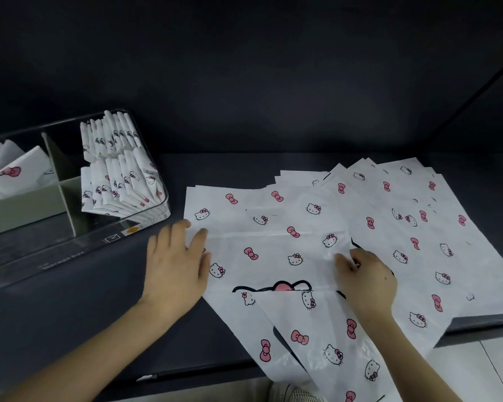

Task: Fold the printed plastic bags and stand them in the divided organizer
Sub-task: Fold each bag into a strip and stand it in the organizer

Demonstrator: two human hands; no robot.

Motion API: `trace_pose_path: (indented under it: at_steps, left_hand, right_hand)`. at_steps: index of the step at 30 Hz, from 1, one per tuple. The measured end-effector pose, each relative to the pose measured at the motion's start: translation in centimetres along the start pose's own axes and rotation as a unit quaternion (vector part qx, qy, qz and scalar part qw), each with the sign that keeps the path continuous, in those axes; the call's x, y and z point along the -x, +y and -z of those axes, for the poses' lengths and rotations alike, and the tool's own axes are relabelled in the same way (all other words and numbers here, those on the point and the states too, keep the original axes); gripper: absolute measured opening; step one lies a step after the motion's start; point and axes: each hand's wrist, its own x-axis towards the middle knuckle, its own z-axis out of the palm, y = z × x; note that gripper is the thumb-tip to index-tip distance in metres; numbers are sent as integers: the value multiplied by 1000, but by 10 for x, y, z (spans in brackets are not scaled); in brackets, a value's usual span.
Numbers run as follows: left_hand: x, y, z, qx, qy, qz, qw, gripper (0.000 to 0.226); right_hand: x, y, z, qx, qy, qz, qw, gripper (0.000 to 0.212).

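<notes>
the left hand [176, 265] lies flat with straight fingers, pressing the left edge of the bag [273, 256] onto the table [70, 314]. the right hand [366, 281] has its fingers curled and pinches the same bag at its right side, fingertips on the plastic. this bag, white with pink bows and cat faces, lies on the near left part of the pile [413, 227], a loose spread of flat bags of the same print that covers the right half of the table. its near end is turned over in a slanted flap and hangs past the table's front edge towards the person. the organizer [55, 256], a clear box, sits at the left, near the bag's far left corner but apart from it. a divider [57, 161] splits it. in the right compartment folded bags [119, 169] stand upright in two tight rows, one behind the other, against the right wall. in the left compartment a few leaning bags [12, 172], also folded, rest loosely in a grey tray [21, 208]
</notes>
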Motion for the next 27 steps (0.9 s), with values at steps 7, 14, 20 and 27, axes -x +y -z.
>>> trace_pose_path:
  at_steps: [7,14,20,27]
  left_hand:
    - [14,9,-17,65,-138,-101,983,57]
    - [12,1,-22,79,-159,-116,977,54]
    - [12,2,-23,23,-177,-125,976,65]
    - [11,5,-24,14,-187,-107,976,75]
  right_hand:
    - [4,4,1,-7,-13,2,1000,45]
    - [3,2,1,-20,-10,21,1000,19]
    - [2,3,0,-27,-1,26,999,19]
    - [26,-3,-9,150,120,145,971,46]
